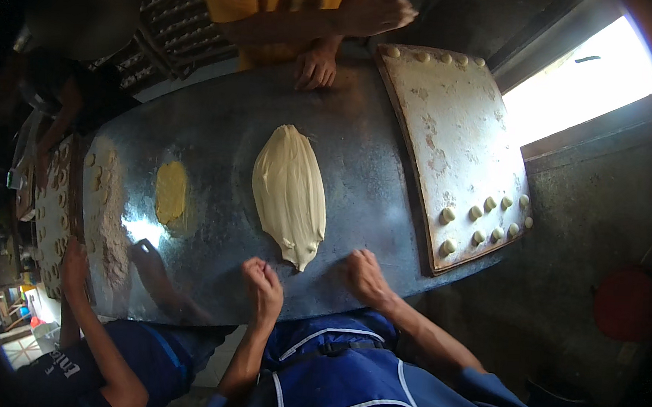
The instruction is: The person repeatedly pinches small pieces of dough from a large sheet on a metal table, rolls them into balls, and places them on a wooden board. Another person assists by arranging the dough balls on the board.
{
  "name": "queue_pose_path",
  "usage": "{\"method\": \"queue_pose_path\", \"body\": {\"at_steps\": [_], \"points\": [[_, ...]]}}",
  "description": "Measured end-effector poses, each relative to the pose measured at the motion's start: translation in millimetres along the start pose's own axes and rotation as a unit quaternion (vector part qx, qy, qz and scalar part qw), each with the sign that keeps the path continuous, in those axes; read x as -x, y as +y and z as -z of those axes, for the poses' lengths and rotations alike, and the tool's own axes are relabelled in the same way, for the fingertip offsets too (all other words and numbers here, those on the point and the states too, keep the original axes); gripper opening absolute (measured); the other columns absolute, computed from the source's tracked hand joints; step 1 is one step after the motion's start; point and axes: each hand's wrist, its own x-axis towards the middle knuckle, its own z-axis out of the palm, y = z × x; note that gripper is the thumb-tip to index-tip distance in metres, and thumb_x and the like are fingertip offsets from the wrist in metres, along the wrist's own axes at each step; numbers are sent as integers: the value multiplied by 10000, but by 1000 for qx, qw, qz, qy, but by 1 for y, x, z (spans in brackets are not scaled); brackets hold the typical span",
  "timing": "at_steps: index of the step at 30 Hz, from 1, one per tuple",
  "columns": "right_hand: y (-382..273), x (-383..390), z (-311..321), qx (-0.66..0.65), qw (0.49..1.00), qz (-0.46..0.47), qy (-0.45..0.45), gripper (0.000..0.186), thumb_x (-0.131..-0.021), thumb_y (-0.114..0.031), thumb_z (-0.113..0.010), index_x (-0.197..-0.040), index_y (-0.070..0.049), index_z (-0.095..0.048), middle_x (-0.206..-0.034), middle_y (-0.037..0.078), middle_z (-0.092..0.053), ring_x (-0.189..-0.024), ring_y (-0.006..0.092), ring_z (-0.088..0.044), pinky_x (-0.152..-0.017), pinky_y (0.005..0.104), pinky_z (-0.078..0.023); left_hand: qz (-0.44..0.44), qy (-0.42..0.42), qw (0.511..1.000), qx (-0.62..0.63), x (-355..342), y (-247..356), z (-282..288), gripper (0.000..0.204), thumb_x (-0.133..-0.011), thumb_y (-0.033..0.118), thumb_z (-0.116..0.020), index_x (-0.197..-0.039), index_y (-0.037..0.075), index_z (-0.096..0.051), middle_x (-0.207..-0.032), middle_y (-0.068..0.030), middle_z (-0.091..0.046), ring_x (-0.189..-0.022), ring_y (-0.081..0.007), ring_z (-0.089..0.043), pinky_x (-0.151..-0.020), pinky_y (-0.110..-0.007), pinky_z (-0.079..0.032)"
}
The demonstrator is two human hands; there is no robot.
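A long, folded mass of pale dough [291, 190] lies on the dark metal table [223, 115] in front of me, its narrow end toward my body. Just left of that end is my left hand [263, 285], fingers curled closed near the table edge. My right hand [370, 277] is closed too, resting on the tabletop to the right of the dough and apart from it. Whatever either hand may hold is hidden by the curled fingers.
To the right, a pale board [448, 151] carries small dough balls [476, 213] along both ends. A yellow patch [170, 192], a strip of flour [117, 243] and another filled tray [55, 209] are leftward. Co-workers stand opposite, one in a yellow shirt [276, 40], and at left.
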Motion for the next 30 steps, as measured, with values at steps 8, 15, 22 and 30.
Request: {"method": "queue_pose_path", "body": {"at_steps": [8, 15, 22, 30], "points": [[-7, -41, 3, 126, 986, 61, 91, 277, -878, -158, -708, -960, -6, -492, -877, 227, -510, -843, 400, -505, -730, 503, -417, 48, 5, 998, -34, -59, 2, 8, 196, -960, -39, -593, -1041, -17, -416, -977, -184, -502, -921, -343, -571, -832, -427, -478], [44, -24, 25, 142, 984, 1, 104, 272, -881, -183, -698, -908, -28, -475, -843, 180, -498, -806, 378, -496, -738, 477, -383, 15, -70, 996, -58, -24, -19, 36, 167, -987, -45, -554, -1060, -36, -405, -983, -183, -494, -953, -352, -545, -879, -461, -453], [34, 28, 55, 35, 997, 14, -66, 214, -907, -154, -614, -1044, -10, -534, -947, 139, -520, -957, 313, -536, -842, 433, -450, -65, -272, 956, -87, -48, 15, 98, 263, -744, -27, -658, -1000, 25, -625, -1103, -160, -589, -1059, -372, -576, -917, -470, -489], [11, 23, 96, -71, 997, 17, -12, 249, -830, -62, -724, -1067, 2, -686, -1061, 140, -596, -1016, 307, -598, -872, 400, -510, -318, -215, 916, 116, -188, 189, -3, 336, -710, -62, -736, -1013, 80, -707, -1117, -117, -620, -1076, -309, -618, -943, -439, -514]]}}
